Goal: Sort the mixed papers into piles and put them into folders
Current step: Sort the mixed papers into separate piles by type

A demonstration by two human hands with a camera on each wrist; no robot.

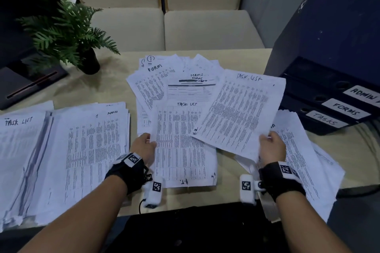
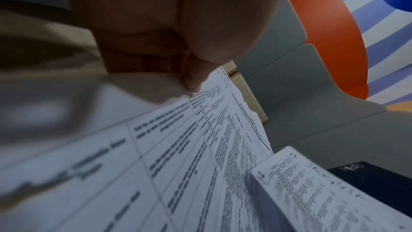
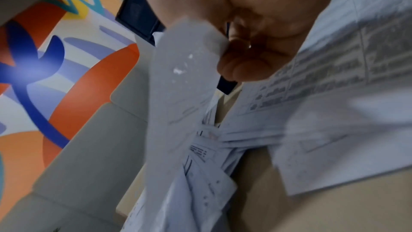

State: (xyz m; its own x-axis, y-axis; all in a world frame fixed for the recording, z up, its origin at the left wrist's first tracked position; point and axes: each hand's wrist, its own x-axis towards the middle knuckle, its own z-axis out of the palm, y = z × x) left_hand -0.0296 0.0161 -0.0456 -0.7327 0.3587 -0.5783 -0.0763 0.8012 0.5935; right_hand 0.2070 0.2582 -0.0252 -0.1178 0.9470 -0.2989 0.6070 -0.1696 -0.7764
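Note:
A fan of mixed papers [image 1: 176,80] lies in the middle of the table. My left hand [image 1: 146,142] pinches the left edge of a sheet headed "TASK LIST" [image 1: 183,146]; the left wrist view shows thumb and fingers closed on that sheet [image 2: 178,147]. My right hand [image 1: 271,146] grips the lower corner of a second "TASK LIST" sheet [image 1: 240,111], lifted and tilted over the fan; it appears from below in the right wrist view [image 3: 183,77]. Sorted piles lie at the left [image 1: 82,150], far left [image 1: 18,150] and right [image 1: 304,160]. Three dark folders labelled ADMIN, FORMS [image 1: 345,109] and TASKS [image 1: 324,121] are stacked at the right.
A potted fern [image 1: 67,33] stands at the back left beside a dark device [image 1: 24,68]. A large dark box [image 1: 333,31] sits on the folders. Cream seats [image 1: 164,28] lie behind the table. Cables [image 1: 366,133] trail at the right edge.

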